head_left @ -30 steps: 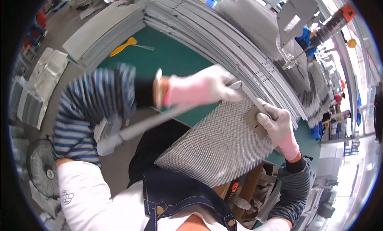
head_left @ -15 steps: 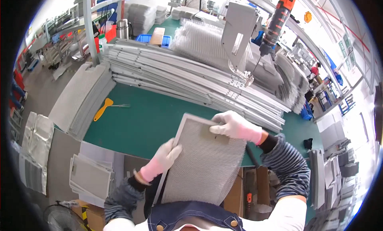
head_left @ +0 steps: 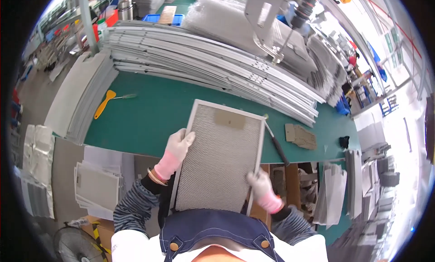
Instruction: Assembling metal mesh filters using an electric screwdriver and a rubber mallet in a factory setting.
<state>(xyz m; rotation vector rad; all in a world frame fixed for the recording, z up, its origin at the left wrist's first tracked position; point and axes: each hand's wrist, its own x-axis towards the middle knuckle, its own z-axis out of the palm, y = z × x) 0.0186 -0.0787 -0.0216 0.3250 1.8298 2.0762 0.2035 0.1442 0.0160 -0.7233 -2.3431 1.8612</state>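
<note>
Filter panel: one rectangular metal-framed mesh filter [head_left: 220,158] with a brownish patch near its far end, held over the near edge of the green table [head_left: 154,112].
Long axis: runs from the person's chest away toward the table, leaning slightly to the right at the far end; the near short end sits just above the denim apron [head_left: 213,230].
Left hand: the gloved left hand [head_left: 177,146] is closed on the left long edge, about halfway along, fingers wrapped over the frame.
Right hand: the gloved right hand [head_left: 261,186] is clamped on the right long edge near the close corner (thumb side partly hidden by the frame).
Which hand is nearer: both touch the panel; the left hand sits farther up the frame, the right nearer the body.
Counts: one filter in hand, two gloved hands, one yellow-handled scraper [head_left: 105,103] well to the left, one dark-handled tool [head_left: 277,146] just beside the filter's right edge, one piece of brown cardboard [head_left: 301,136] beyond it.
Behind: a long stack of grey metal frames [head_left: 204,58] along the table's far side (too many to count).
</note>
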